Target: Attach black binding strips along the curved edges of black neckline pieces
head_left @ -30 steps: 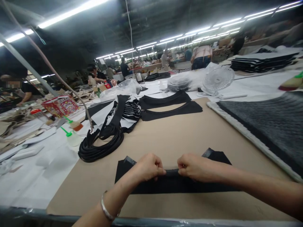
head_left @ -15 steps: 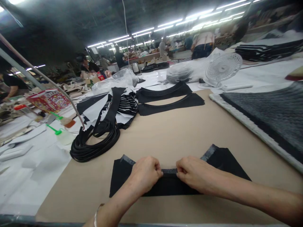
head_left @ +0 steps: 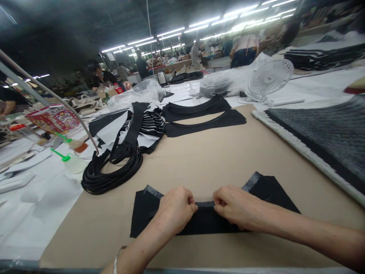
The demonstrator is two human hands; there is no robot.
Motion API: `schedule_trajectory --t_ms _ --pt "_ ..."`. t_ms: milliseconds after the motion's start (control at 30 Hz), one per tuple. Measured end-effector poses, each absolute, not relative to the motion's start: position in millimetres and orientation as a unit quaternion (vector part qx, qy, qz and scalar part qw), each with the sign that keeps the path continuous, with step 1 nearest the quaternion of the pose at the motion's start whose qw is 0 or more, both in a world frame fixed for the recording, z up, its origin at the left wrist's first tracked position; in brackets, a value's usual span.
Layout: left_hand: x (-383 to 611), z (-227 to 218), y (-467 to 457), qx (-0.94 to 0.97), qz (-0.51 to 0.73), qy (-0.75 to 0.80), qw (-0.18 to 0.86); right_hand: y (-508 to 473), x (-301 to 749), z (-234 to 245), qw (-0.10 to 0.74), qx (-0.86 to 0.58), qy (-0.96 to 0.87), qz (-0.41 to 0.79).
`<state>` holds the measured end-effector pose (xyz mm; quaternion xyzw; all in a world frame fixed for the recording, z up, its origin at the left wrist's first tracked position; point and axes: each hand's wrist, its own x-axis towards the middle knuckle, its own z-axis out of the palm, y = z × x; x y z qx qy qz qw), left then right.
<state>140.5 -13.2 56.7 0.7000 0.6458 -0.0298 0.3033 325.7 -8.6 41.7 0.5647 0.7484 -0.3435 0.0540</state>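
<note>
A black curved cut piece point(head_left: 211, 224), leather or fabric, lies near the table's front edge. Its concave far edge carries a grey speckled strip. My left hand point(head_left: 178, 209) pinches that edge left of its middle, fingers closed. Just to the right, my right hand point(head_left: 232, 205) pinches the same edge, with a short stretch of grey strip showing between the two hands. My wrists and forearms hide parts of the piece on both sides. Its two ends lie flat on the brown board point(head_left: 199, 163).
Two similar black curved pieces point(head_left: 205, 121) lie farther back. To the left are a coil of black strips point(head_left: 114, 179) and squeeze bottles with green spouts point(head_left: 71, 161). A stack of grey-backed sheets point(head_left: 322, 129) is at right, a white fan point(head_left: 269, 78) behind. Other people work in the background.
Both hands keep their pinch on the black piece with hardly any movement. The whole view has shifted slightly.
</note>
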Motion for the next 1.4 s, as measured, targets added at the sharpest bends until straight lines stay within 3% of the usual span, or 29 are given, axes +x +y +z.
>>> schedule_trajectory --t_ms 733,1400 --pt "138.1 50.3 -12.6 0.689 -0.034 0.655 0.309 -6.0 326.8 38.3 0.064 0.556 0.725 -0.402" --pt "148.8 47.2 -21.5 0.710 -0.054 0.669 0.214 -12.8 312.0 58.6 0.105 0.556 0.785 -0.253"
